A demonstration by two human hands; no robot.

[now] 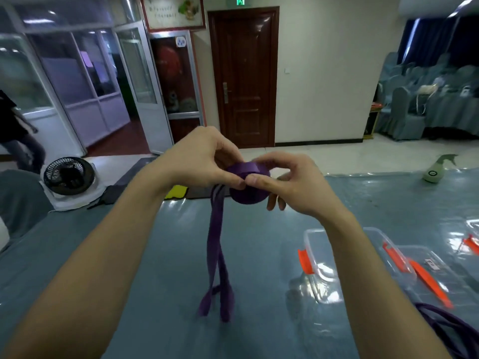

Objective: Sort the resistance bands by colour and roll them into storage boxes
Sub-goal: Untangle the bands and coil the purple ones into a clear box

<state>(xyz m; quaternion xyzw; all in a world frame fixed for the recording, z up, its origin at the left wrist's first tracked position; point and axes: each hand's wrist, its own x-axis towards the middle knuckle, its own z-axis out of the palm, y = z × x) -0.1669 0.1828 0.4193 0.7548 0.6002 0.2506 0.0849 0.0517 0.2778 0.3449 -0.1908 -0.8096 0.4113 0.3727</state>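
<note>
Single view logged, head-worn. We look from over the near side of the table (181, 255), facing forward and down across it. The lens is wide: the table's far edge bows, and the room beyond that edge, brown door (243, 79) included, fills the upper half of the frame. Range is close. Both forearms run in from the bottom corners over the table, and the left hand (199, 156) and right hand (298, 185) meet on the purple band (250, 196) mid-frame, above the table's far part. A clear storage box (308, 237) sits on the table's right side. The table's near edge probably falls below the frame.
</note>
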